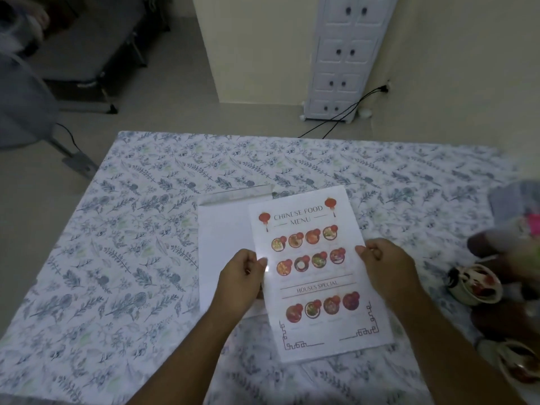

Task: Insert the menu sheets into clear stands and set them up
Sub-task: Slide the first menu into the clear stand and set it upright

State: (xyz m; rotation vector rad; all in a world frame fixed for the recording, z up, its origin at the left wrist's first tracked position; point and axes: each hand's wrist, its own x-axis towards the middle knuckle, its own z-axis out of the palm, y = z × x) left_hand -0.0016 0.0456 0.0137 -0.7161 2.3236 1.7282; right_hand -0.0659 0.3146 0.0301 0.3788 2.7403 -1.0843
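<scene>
A printed menu sheet (318, 276) headed "Chinese Food Menu" is held over the table, face up and tilted slightly to the right. My left hand (241, 276) pinches its left edge and my right hand (382, 267) grips its right edge. Under and to the left of it lies a clear stand (225, 238) flat on the table, with what looks like a white sheet in it and its base flap (239, 194) at the far end.
A floral tablecloth (131, 229) covers the table. Small patterned bowls (474, 285) and blurred colourful items (523, 226) crowd the right edge. Beyond the table stand a white cabinet (342, 57) with black cables (336, 118), and a fan base (79, 162) on the floor at left.
</scene>
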